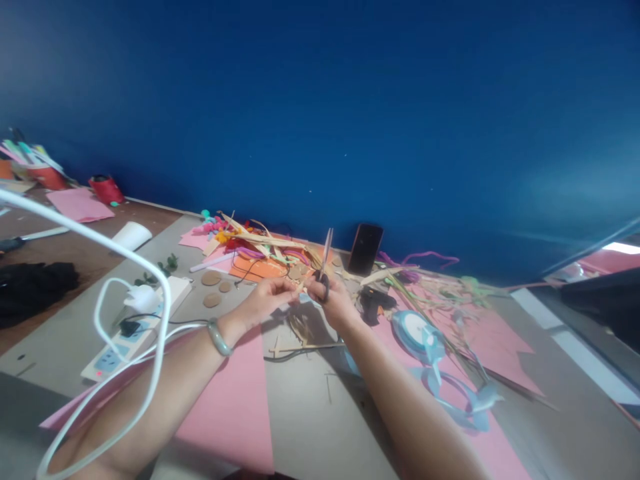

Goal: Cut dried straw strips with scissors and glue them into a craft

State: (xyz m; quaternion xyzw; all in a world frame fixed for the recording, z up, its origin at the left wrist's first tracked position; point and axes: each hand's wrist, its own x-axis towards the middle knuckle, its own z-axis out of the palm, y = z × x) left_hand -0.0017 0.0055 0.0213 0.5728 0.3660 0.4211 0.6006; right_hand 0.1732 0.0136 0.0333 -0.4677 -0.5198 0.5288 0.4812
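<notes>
Background: a deep blue wall behind a grey tabletop strewn with pink paper, straw-coloured strips and blue ribbon rolls.
Right hand: fingers closed through the scissors handles, probably for cutting control.
Scissors: raised above the tabletop at centre, long axis near upright, tips pointing up toward the wall, blades slightly apart.
Left hand: fingers pinched on a thin strip, seemingly presenting it to the blades.
Wrist: a pale bangle.
</notes>
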